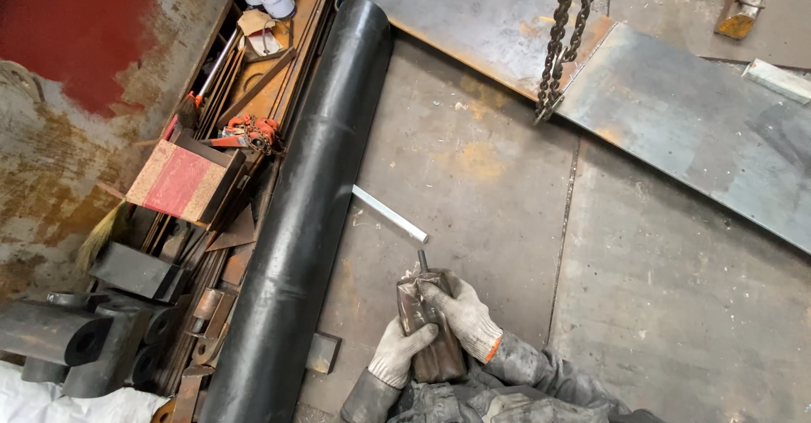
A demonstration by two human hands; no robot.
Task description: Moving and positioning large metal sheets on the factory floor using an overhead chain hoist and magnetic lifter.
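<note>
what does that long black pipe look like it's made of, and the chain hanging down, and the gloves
Long black pipe: probably steel with a dark matte coating, showing faint ring seams. Chain: bare grey steel links, dull and slightly rusty. Gloves on the left hand and right hand: knitted fabric, likely cotton, off-white and soiled.

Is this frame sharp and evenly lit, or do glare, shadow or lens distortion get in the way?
Head view: lighting is soft and even, with only a dull sheen along the black pipe; both gloved hands, left and right, and the dark pouch they hold are sharp; the hanging chain is crisp; wide-angle stretch tilts the steel plate near the edges.
</note>
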